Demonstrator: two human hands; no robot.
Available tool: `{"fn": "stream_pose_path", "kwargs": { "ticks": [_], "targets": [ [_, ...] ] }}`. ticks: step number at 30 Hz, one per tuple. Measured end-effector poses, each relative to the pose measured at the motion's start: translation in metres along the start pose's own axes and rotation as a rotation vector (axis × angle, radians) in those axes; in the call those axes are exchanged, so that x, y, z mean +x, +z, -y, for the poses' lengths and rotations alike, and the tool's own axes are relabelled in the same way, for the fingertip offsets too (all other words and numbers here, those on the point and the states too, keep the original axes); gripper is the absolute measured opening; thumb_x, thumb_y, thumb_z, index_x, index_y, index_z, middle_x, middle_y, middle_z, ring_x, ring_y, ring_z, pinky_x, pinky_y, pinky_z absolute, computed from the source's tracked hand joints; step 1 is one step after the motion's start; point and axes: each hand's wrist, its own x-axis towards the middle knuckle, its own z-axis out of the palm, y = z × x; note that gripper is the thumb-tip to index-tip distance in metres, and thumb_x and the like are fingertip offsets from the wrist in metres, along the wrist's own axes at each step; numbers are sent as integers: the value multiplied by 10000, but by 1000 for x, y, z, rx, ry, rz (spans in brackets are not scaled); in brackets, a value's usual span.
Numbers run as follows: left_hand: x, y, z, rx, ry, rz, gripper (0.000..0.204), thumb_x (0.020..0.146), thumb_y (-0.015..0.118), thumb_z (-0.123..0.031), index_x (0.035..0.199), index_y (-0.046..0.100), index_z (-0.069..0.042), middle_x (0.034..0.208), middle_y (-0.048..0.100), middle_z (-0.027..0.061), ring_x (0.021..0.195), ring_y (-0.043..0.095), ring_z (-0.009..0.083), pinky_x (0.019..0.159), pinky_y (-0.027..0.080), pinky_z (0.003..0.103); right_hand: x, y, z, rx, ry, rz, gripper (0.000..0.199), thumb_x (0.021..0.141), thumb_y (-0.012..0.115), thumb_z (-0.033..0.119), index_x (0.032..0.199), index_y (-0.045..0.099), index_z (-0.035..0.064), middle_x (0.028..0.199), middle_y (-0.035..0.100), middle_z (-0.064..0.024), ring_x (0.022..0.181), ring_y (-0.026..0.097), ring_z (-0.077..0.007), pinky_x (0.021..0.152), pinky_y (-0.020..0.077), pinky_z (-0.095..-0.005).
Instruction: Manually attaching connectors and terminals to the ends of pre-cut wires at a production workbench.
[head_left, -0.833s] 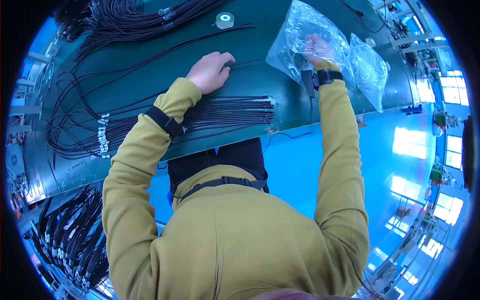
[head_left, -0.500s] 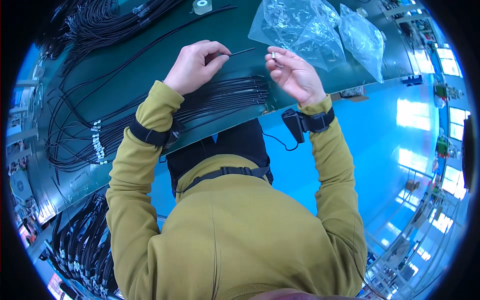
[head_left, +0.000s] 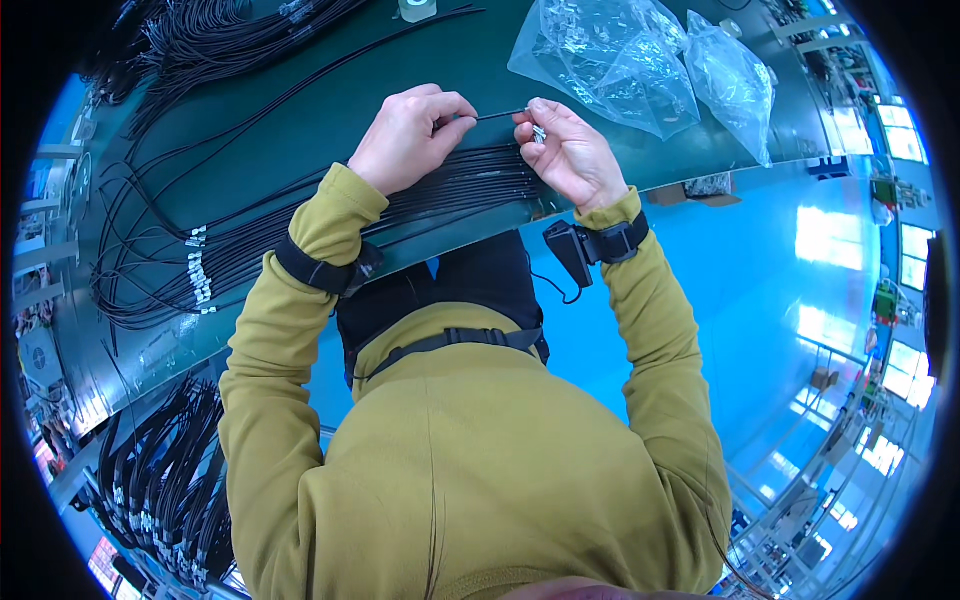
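Between thumb and forefinger, my left hand (head_left: 415, 135) pinches a thin black cable (head_left: 498, 116) close to its end, which points right. The cable's tip reaches the fingertips of my right hand (head_left: 568, 150), which are closed around it; a small part there is too tiny to make out. Small shiny metal connectors (head_left: 539, 134) lie against the curled fingers of that same hand. Just below both hands, a row of black cables (head_left: 450, 190) lies side by side on the green table (head_left: 290, 125), their ends toward the right.
Two clear plastic bags (head_left: 610, 70) (head_left: 730, 95) of small parts lie at the far right of the table. A tape roll (head_left: 417, 10) sits at the far edge, near a thick black cable bundle (head_left: 230, 50). White tags (head_left: 199, 268) mark cables at left. More cables (head_left: 165, 480) hang lower left.
My hands have come together: the left moved right with the cable, the right moved left and slightly down. The cable's end now meets the right fingertips.
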Motion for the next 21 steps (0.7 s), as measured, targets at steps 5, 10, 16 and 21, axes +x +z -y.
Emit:
{"fn": "stream_pose_path", "kwargs": {
  "ticks": [5, 10, 16, 21],
  "targets": [
    [0, 4, 1, -1, -3, 2, 99, 832, 647, -80, 914, 668, -28, 728, 557, 92, 637, 550, 211, 570, 448, 306, -3, 5, -3, -135, -21, -16, 125, 944, 595, 138, 1005, 557, 36, 940, 599, -70, 792, 560, -116, 605, 467, -220],
    [2, 12, -4, -23, -29, -41, 175, 813, 651, -107, 972, 640, -33, 786, 574, 97, 674, 569, 219, 605, 474, 317, 0, 18, -15, -356, -36, -40, 116, 935, 617, 163, 950, 566, 60, 851, 607, -32, 708, 553, -73, 563, 448, -196],
    [0, 19, -9, -49, -54, -64, 177, 787, 655, -125, 940, 635, -39, 788, 590, 115, 746, 608, 280, 663, 502, 362, 2, 25, -16, -580, 16, -43, 198, 947, 605, 254, 912, 564, 64, 712, 534, 20, 548, 459, -50, 441, 361, -191],
    [-1, 17, -5, -51, -50, -115, 91, 796, 665, -99, 850, 649, -27, 777, 583, 114, 684, 605, 269, 625, 504, 340, 1, 20, -9, -291, 64, 24, 209, 988, 508, 225, 981, 561, 22, 809, 566, -26, 620, 493, -78, 510, 409, -196]
  ]
}}
